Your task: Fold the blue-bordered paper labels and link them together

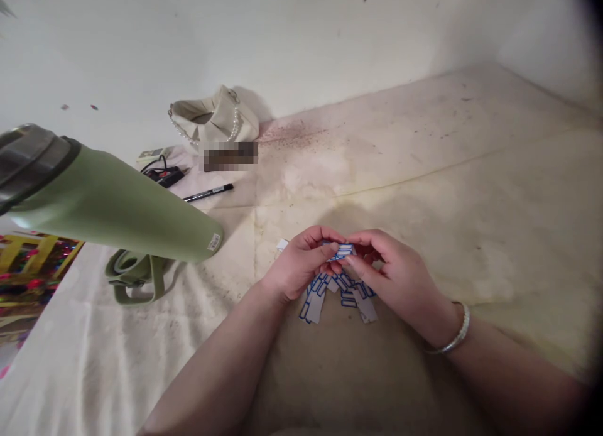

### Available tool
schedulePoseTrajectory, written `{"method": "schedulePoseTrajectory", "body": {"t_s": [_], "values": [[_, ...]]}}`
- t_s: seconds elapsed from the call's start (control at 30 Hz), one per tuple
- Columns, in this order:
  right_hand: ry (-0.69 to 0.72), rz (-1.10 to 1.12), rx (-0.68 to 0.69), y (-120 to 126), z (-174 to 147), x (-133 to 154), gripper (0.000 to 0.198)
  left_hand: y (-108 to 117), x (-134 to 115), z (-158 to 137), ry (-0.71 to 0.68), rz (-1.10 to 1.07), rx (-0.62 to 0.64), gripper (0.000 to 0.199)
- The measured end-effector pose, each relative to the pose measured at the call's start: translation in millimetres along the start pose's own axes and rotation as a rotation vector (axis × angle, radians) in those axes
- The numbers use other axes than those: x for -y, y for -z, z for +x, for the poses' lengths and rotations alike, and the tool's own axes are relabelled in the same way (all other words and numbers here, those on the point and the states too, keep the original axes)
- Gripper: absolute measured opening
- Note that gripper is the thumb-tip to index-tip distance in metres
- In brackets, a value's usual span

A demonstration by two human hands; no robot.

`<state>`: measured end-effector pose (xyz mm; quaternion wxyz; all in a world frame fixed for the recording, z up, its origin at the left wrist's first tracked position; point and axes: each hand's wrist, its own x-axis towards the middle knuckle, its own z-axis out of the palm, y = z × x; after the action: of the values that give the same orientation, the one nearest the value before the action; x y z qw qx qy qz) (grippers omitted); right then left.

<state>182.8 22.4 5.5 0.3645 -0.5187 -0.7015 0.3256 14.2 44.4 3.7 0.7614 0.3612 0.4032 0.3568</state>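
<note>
At the far left edge, shiny gold and red decorations [35, 266] show beside the cloth-covered tabletop [202, 342]. Next comes a large pale-green tumbler [122, 200] with a steel rim, slanting across the view; its lower end, bearing a small barcode sticker [213, 242], points to the right. Just below it sits a green lid [134, 263] with a looped handle. Behind the tumbler, partly hidden, lie a black corded device [169, 176] and a black pen [210, 192]. Farther back, near the wall [330, 40], rests a cream handbag [245, 119] with a pearl strap [234, 125], and a pixelated patch covers something in front of it.

Toward the middle, the left hand [301, 263] is nearly closed, its thumb and fingers pinching the left side of a few blue-bordered labels [345, 251]. These are raised between the two hands, above a loose pile of similar label strips [349, 296], some showing plain white. One white scrap [282, 244] lies just beyond the left hand. The right hand [400, 272] pinches the right side of the same labels, thumb in front. A silvery bracelet [462, 329] circles the right wrist. Farther right, the tabletop carries brownish stains.
</note>
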Motion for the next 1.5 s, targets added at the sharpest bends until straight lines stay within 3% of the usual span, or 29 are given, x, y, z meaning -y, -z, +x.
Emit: {"method": "schedulePoseTrajectory", "body": {"t_s": [0.17, 0.3, 0.43, 0.6, 0.9, 1.13, 1.5], "values": [[0.003, 0.022, -0.024, -1.1, 0.7, -4.6, 0.015, -2.7, 0.8, -0.3, -0.016, 0.044, -0.041, 0.022], [-0.058, -0.03, -0.033, -2.5, 3.7, -10.9, 0.018, -1.8, 0.5, 1.6, -0.054, -0.096, -0.087, 0.025], [0.049, -0.237, 0.107, -4.0, 3.4, -14.0, 0.023, 1.7, -1.8, 3.8, -0.07, -0.275, -0.129, 0.02], [0.159, -0.36, 0.226, -6.6, -0.6, -12.5, 0.023, 2.4, -2.5, 3.9, -0.099, -0.287, -0.083, 0.012], [0.131, -0.324, 0.227, -5.1, 1.2, -7.7, 0.005, 2.4, -2.8, 3.1, -0.096, -0.246, -0.06, 0.008], [0.109, -0.356, 0.226, -8.4, 0.5, -7.0, 0.017, 0.1, -3.9, 2.5, -0.075, -0.292, -0.044, 0.019], [0.069, -0.318, 0.256, -7.4, 3.0, -5.1, 0.01, 1.5, -2.3, 2.2, -0.068, -0.316, -0.025, 0.026]]}}
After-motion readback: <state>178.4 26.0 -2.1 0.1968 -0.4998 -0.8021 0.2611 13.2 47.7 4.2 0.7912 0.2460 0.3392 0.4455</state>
